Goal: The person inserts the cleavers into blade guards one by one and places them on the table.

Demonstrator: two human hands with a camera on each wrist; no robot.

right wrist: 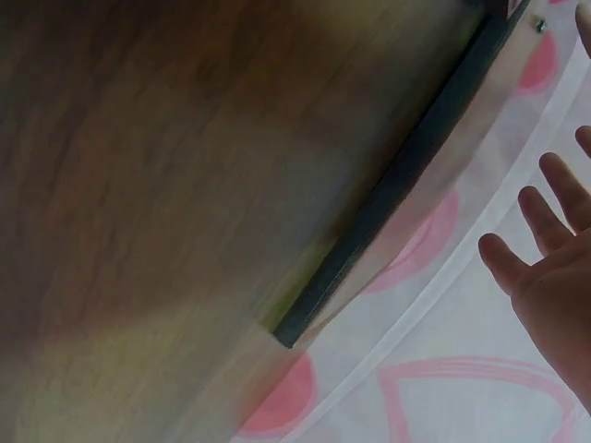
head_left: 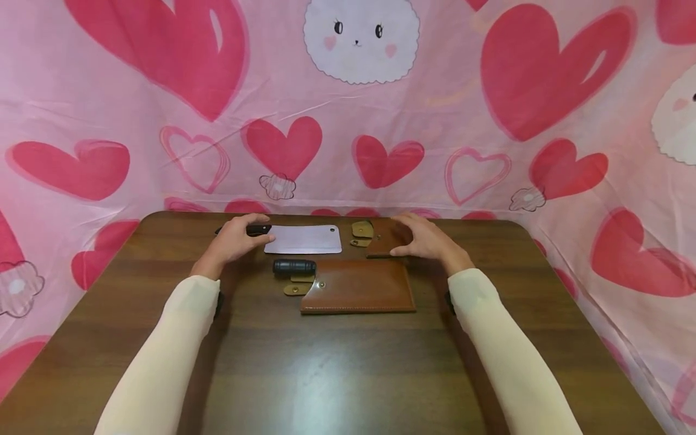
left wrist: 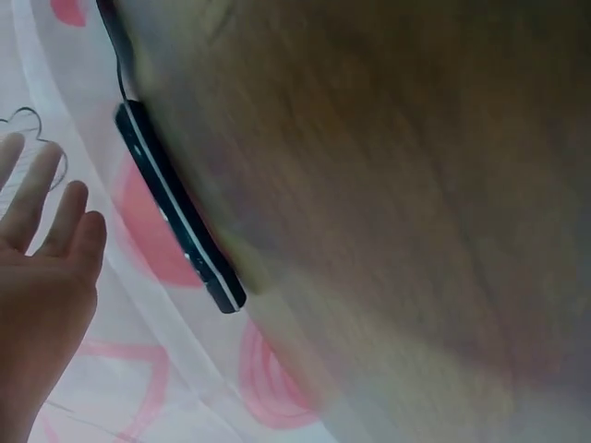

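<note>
A cleaver with a black handle [left wrist: 180, 208] and a broad silver blade [head_left: 304, 240] lies at the back left of the table. My left hand [head_left: 239, 235] is over its handle, fingers extended; the left wrist view shows a gap between hand and handle. At the back right lies a smaller brown leather sheath [head_left: 383, 235] with tan snap straps. My right hand [head_left: 429, 238] is above that sheath, fingers spread, apart from its dark edge [right wrist: 388, 194] in the right wrist view. Nearer lies a larger brown sheath [head_left: 364, 287] with a black handle [head_left: 293, 267] sticking out at its left.
The dark wooden table [head_left: 326, 374] ends just behind the cleaver and small sheath. A pink cloth [head_left: 337, 103] printed with hearts hangs behind and at both sides. A tan snap strap [head_left: 296, 290] extends left from the larger sheath.
</note>
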